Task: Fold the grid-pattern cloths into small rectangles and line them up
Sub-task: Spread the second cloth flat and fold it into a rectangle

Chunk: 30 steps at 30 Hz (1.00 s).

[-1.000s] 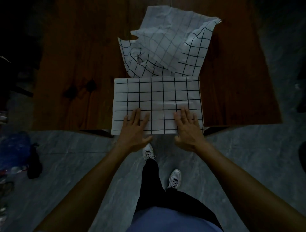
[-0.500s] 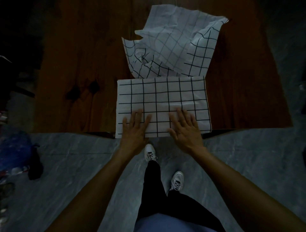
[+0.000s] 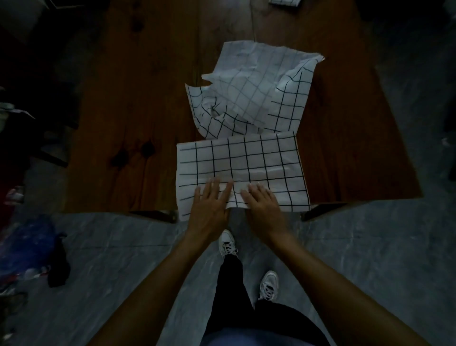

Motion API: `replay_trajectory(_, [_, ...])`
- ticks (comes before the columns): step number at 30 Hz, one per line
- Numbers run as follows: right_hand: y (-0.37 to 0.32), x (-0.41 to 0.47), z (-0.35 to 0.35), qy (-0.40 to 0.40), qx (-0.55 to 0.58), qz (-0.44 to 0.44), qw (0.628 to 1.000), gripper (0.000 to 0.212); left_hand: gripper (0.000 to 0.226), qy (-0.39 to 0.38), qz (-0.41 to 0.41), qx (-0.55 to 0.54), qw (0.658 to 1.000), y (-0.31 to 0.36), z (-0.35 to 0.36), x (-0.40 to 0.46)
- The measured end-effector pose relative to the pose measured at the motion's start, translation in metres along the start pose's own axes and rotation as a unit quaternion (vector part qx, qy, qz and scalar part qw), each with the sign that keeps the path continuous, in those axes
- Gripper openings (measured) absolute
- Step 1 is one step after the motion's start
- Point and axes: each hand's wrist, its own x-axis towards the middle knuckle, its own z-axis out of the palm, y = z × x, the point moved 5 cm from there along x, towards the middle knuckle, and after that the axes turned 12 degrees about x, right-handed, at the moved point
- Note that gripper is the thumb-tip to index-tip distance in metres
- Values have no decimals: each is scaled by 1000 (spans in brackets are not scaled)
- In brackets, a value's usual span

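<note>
A white cloth with a black grid (image 3: 249, 165) lies flat as a wide rectangle at the near edge of the wooden table (image 3: 138, 118), its near edge hanging slightly over. My left hand (image 3: 209, 205) and my right hand (image 3: 262, 205) rest flat on its near middle, fingers straight, close together. Behind it lies a second grid cloth (image 3: 254, 91), crumpled and unfolded, touching the flat one's far edge.
Part of another grid cloth (image 3: 283, 2) shows at the table's far edge. The grey stone floor (image 3: 357, 247) lies below, with my legs and white shoes (image 3: 228, 243). Blue and dark items (image 3: 32, 249) sit on the floor at the left.
Both hands slid along the near part of the cloth toward each other; they now lie nearly side by side at its middle. The cloth stays flat.
</note>
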Motion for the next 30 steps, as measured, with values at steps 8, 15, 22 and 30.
replay_trajectory(8, [-6, 14, -54, 49, 115, 13, 992, 41, 69, -6, 27, -34, 999, 21, -38, -12])
replay_trajectory(15, [-10, 23, -124, 60, 147, 14, 987, 51, 48, 74, 3, -254, 964, 21, -106, -12])
replay_trajectory(22, [-20, 27, -187, 27, 192, -37, 980, 36, 37, 162, -81, -315, 932, 21, -150, -6])
replay_trajectory(30, [-21, 40, -240, 32, 202, -41, 978, 82, 45, -62, -279, -499, 818, 14, -115, 42])
